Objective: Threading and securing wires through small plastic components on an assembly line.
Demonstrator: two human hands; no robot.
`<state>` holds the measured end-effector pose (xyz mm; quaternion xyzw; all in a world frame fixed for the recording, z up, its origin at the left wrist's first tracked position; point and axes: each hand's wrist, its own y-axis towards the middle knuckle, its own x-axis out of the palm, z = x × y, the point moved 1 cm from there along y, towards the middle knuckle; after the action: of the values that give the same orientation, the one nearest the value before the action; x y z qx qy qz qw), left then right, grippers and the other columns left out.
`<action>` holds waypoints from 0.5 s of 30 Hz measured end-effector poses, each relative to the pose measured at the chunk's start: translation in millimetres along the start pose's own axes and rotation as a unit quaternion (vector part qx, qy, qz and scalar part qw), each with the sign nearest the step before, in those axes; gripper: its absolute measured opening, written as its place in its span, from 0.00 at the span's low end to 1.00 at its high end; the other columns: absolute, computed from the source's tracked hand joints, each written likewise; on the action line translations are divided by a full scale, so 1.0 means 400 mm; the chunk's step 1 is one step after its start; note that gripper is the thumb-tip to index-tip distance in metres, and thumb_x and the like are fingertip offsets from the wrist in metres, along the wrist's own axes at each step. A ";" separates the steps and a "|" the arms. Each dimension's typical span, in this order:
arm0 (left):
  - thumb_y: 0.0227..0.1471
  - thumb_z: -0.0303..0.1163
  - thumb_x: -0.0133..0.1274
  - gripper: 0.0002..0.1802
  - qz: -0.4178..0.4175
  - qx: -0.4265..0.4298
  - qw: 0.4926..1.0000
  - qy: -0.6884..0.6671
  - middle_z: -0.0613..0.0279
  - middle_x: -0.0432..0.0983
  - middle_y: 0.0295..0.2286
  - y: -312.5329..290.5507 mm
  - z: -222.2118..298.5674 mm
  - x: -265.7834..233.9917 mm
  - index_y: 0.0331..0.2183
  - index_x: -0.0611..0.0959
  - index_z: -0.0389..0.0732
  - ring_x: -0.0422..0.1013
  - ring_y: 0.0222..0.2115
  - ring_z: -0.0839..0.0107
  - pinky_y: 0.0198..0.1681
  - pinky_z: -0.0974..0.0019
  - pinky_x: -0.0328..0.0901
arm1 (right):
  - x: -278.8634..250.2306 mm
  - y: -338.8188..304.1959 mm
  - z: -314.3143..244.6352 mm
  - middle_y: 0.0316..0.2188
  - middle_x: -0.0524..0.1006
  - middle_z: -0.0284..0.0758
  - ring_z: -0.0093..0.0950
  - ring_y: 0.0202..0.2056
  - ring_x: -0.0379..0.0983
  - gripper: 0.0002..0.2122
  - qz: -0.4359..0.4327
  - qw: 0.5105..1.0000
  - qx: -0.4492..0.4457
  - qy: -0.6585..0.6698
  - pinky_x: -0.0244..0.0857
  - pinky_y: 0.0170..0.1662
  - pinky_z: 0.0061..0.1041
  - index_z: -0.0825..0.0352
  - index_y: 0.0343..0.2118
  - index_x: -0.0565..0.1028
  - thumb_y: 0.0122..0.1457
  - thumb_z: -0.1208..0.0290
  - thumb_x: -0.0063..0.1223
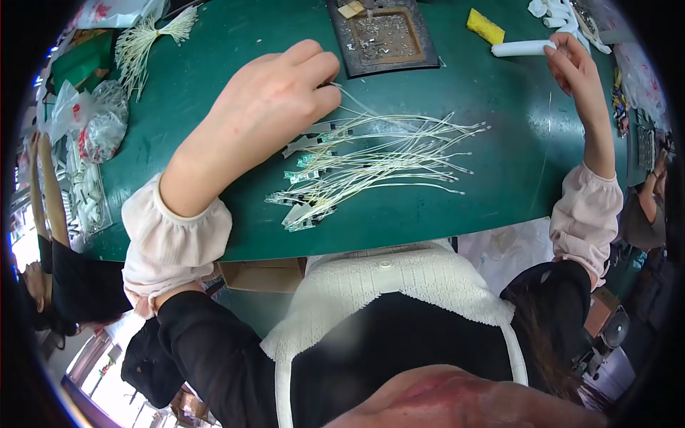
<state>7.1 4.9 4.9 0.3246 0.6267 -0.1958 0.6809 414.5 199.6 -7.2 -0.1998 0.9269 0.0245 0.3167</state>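
My left hand (282, 93) is closed above the left side of the green table, its fingertips pinching what looks like a thin white wire (360, 102). Just below it lies a loose row of small circuit boards (308, 161). Their pale wires (399, 160) fan out to the right, with bare tips. Over at the far right, my right hand (576, 71) has its thumb and fingers closed on the end of a white cylindrical stick (521, 48). My left hand's fingertips are partly hidden behind the knuckles.
A dark tray (389, 36) with metal scraps stands at the far middle. A yellow sponge (485, 27) lies beside the white stick. Bundled wires (153, 44) and clear plastic bags (103, 121) sit at the left. Another person's arms (53, 189) reach in at the left edge.
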 end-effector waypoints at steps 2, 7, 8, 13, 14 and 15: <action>0.39 0.28 0.57 0.06 0.001 0.025 0.998 0.065 0.64 0.72 0.31 0.026 -0.094 0.012 0.26 0.81 0.42 0.71 0.39 0.65 0.37 0.66 0.71 | 0.000 0.087 0.015 0.19 0.63 0.19 0.08 0.21 0.54 0.10 -0.009 1.000 -0.009 0.012 0.45 0.23 0.14 0.58 0.43 0.73 0.67 0.59 0.56; 0.42 0.20 0.59 0.07 -0.035 -0.011 0.997 -0.071 0.61 0.75 0.35 0.010 -0.030 0.014 0.29 0.80 0.37 0.72 0.38 0.62 0.35 0.64 0.70 | 0.027 0.010 -0.002 0.17 0.62 0.23 0.15 0.21 0.57 0.12 -0.045 0.950 -0.091 -0.297 0.48 0.25 0.23 0.63 0.43 0.74 0.63 0.63 0.60; 0.42 0.20 0.59 0.07 -0.032 -0.014 0.997 -0.075 0.61 0.75 0.35 0.017 -0.030 0.004 0.29 0.80 0.37 0.72 0.38 0.62 0.35 0.64 0.70 | 0.054 -0.010 -0.071 0.17 0.62 0.26 0.16 0.21 0.58 0.12 -0.017 0.935 -0.126 -0.331 0.50 0.25 0.25 0.63 0.44 0.75 0.61 0.65 0.62; 0.55 0.22 0.61 0.02 -0.029 -0.215 0.884 -0.414 0.68 0.79 0.29 0.062 -0.044 -0.061 0.32 0.82 0.36 0.71 0.28 0.82 0.31 0.74 0.67 | 0.103 0.014 -0.113 0.17 0.58 0.32 0.20 0.20 0.59 0.11 -0.030 0.868 -0.288 -0.404 0.52 0.25 0.26 0.64 0.42 0.75 0.57 0.73 0.63; 0.55 0.22 0.61 0.02 -0.029 -0.220 0.884 -0.412 0.68 0.79 0.29 0.057 -0.042 -0.058 0.32 0.82 0.36 0.71 0.28 0.82 0.31 0.74 0.67 | 0.110 0.014 -0.136 0.17 0.58 0.32 0.20 0.20 0.59 0.11 -0.032 0.868 -0.292 -0.401 0.52 0.25 0.26 0.64 0.42 0.75 0.57 0.73 0.63; 0.56 0.22 0.61 0.02 -0.022 -0.239 0.847 -0.473 0.70 0.79 0.28 0.055 -0.045 -0.047 0.32 0.83 0.36 0.70 0.28 0.85 0.31 0.77 0.65 | 0.117 0.006 -0.169 0.18 0.61 0.30 0.17 0.22 0.61 0.10 -0.044 0.894 -0.241 -0.374 0.53 0.26 0.23 0.65 0.41 0.74 0.57 0.75 0.62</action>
<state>6.3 30.2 27.6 0.0055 0.2630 -0.1848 0.9469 340.9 173.5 18.8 -0.2862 0.6959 0.3061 0.5832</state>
